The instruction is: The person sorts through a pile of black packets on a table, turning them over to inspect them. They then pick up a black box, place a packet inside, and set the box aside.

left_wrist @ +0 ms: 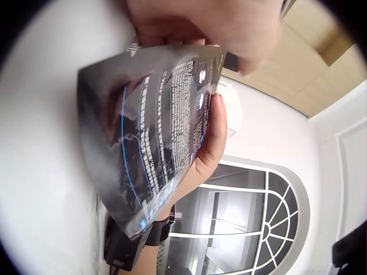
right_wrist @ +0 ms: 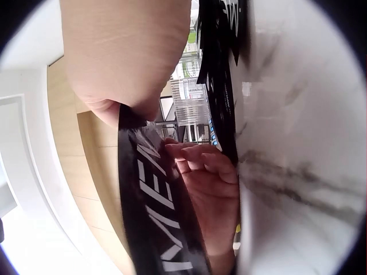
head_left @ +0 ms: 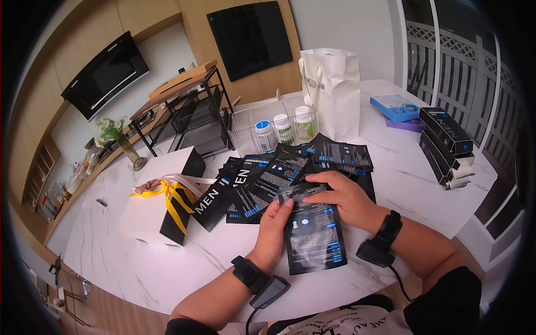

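A flat black sachet (head_left: 314, 240) with white and blue print stands between my two hands above the near side of the table. My left hand (head_left: 273, 226) pinches its upper left edge with the thumb on the printed face. At the top edge, my right hand (head_left: 350, 200) grips the upper right corner. Large white "MEN" lettering shows on the sachet's other face (right_wrist: 157, 195) in the right wrist view. Just beyond the hands, many similar black sachets (head_left: 279, 170) lie in an overlapping heap.
Left of the heap sits a white and black box (head_left: 148, 220) with a yellow ribbon (head_left: 180, 207). Behind are a clear bin (head_left: 243, 131) with bottles and a white paper bag (head_left: 335, 100). Black boxes (head_left: 444, 145) and a blue box (head_left: 393, 107) stand at the right.
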### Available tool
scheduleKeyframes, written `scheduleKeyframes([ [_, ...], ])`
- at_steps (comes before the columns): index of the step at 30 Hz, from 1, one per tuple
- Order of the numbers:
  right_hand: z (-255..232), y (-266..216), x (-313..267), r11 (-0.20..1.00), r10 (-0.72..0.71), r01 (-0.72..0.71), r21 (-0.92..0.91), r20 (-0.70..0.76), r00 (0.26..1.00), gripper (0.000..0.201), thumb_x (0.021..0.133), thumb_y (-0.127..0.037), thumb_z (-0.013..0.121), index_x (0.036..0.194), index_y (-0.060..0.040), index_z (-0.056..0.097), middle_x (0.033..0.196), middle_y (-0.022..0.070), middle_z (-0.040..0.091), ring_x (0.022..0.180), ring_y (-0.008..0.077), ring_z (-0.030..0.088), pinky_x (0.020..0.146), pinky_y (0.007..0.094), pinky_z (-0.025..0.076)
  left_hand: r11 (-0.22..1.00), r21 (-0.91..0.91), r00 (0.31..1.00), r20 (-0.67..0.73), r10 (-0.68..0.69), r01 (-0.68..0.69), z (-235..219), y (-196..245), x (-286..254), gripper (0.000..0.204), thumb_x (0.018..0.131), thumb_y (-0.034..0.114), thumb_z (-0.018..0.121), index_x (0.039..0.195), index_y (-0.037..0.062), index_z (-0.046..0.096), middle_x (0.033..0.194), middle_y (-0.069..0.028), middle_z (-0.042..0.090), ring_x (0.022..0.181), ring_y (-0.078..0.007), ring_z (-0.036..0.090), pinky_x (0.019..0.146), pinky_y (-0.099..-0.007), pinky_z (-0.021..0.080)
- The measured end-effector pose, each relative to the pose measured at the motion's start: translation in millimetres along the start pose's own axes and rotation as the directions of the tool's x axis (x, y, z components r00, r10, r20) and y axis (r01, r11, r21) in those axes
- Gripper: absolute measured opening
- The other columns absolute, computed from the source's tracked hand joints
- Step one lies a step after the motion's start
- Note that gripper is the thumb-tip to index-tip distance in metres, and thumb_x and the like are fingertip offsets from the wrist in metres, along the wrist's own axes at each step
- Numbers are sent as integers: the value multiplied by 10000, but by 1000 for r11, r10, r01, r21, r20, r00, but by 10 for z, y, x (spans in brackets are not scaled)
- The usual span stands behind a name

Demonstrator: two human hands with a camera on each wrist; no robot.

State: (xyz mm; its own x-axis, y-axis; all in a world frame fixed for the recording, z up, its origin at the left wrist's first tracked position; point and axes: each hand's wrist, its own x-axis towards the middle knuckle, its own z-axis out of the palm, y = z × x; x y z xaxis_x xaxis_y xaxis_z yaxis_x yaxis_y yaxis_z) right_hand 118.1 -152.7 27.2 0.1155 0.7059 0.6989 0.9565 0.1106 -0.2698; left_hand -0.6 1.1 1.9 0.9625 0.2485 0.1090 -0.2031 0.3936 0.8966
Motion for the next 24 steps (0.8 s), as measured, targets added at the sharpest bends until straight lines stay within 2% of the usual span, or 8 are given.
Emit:
scheduleKeyframes([
  [6,43,12,7,986,159,-141,90,-254,954,325,816,31,454,1129,-35,513,1096,126,531,1018,240,514,871,286,400,1000,-10,999,-41,25,-26,21,-35,11,164,887,96,494,1033,47,549,974,-29,612,860,-87,560,779,-234,436],
  [8,66,55,-40,667,575,-360,652,-144,805,264,881,-38,440,1140,-35,492,1012,80,568,930,159,534,822,255,412,1000,6,1000,-29,9,-9,-18,-67,20,159,883,99,503,1026,48,552,982,-28,612,853,-83,561,780,-230,432],
  [12,159,66,-61,636,597,-490,596,23,802,185,849,-140,563,994,-26,553,887,37,588,807,96,535,715,226,430,995,93,1000,-3,23,-23,-9,-67,8,149,868,84,531,1012,49,549,952,-16,613,841,-70,553,777,-220,425],
  [13,195,61,-54,739,526,-416,529,-69,847,166,820,-143,604,920,-15,566,848,34,584,753,76,526,655,217,428,989,147,1000,12,25,-26,-9,-68,4,136,863,82,539,996,51,549,937,-9,612,830,-65,549,773,-215,422],
  [17,122,-41,-23,724,569,-485,491,-27,822,151,807,-113,614,901,-7,563,814,32,580,723,72,521,624,216,425,988,144,997,-42,64,-57,-12,-68,17,92,863,92,546,949,60,543,894,-2,606,800,-57,539,755,-205,416],
  [20,120,-41,-33,860,381,-342,380,-30,924,145,806,-113,619,892,-13,558,797,25,575,705,59,514,607,214,421,996,41,992,-100,80,-76,-37,-91,28,84,854,110,576,902,44,555,812,17,595,728,-25,511,667,-168,403],
  [22,181,-25,-40,686,569,-445,575,-43,821,137,817,-117,616,879,-12,553,802,13,569,699,40,511,598,204,420,991,64,986,-111,126,-120,-37,-98,22,81,852,118,581,867,43,558,802,20,590,721,-26,509,672,-166,398],
  [24,218,21,-30,586,585,-368,722,-62,809,143,834,-134,604,874,-9,548,774,-8,555,682,23,494,588,193,415,989,60,984,-107,141,-135,-9,-82,7,80,852,121,582,855,44,560,796,20,590,716,-26,507,674,-163,395],
])
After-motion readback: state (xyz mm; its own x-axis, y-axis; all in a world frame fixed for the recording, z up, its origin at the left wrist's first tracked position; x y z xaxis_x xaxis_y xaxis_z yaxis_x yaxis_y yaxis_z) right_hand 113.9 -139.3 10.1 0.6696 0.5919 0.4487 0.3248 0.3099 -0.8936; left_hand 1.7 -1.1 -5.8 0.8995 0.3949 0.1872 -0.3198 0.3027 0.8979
